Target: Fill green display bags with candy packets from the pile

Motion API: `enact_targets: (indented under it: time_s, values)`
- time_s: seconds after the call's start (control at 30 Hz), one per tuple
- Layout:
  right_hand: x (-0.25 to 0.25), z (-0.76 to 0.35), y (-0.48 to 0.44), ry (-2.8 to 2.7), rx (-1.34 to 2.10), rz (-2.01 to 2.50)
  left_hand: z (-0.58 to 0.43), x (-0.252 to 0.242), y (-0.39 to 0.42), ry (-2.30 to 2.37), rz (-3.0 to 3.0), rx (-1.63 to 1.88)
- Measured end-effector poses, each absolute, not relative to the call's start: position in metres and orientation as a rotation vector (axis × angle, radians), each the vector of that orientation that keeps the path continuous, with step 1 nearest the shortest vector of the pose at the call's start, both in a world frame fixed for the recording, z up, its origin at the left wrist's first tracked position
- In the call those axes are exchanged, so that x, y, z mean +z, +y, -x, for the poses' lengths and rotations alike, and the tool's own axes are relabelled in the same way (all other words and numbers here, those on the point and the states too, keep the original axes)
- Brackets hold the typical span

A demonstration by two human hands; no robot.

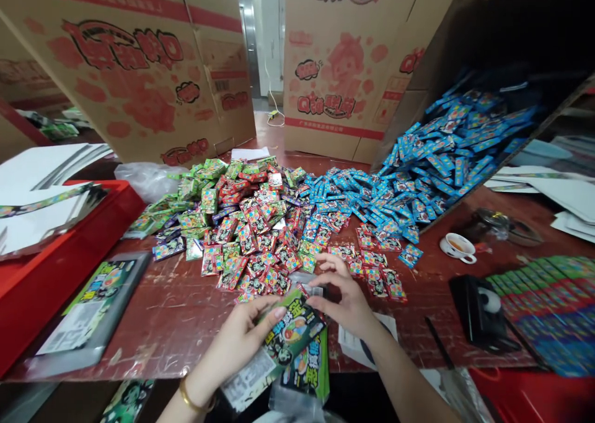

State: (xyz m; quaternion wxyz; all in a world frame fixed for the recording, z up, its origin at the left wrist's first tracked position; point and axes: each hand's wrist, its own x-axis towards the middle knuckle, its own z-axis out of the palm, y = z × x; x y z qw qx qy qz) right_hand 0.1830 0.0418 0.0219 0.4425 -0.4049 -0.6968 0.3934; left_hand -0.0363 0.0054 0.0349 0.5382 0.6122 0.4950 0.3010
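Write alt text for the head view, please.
A person's left grip holds a green-and-black pouch, the right grip at its upper end. Beyond, small colorful packets heap on a red table, blue packets reaching into an open cardboard box at right.

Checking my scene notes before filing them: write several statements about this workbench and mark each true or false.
1. The left hand holds a green-and-black pouch. True.
2. The gold bracelet is on the right wrist. False: the gold bracelet is on the left wrist.
3. Blue packets lie both inside the tilted box and on the table. True.
4. The tray at the left is blue. False: the tray is red.
5. The white cup stands on the table, right of the packet pile. True.
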Motion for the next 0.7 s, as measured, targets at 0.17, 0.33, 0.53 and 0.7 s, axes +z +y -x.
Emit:
enact_targets:
  time_s: [0.17, 0.33, 0.53, 0.7]
  values:
    - [0.021, -0.182, 0.05, -1.771, 1.263, 0.765, 0.034, 0.049, 0.011, 1.136, -1.556, 0.626]
    - [0.018, -0.185, 0.051, -1.8, 1.279, 0.727, 0.032, 0.05, 0.01, 1.19, -1.615, 0.665]
    - [0.019, -0.187, 0.045, -1.873, 1.146, 0.788, 0.029, 0.049, 0.005, 1.211, -1.608, 0.632]
    - [0.015, -0.18, 0.035, -1.662, 1.16, 0.921, 0.025, 0.043, 0.008, 1.222, -1.452, 0.814]
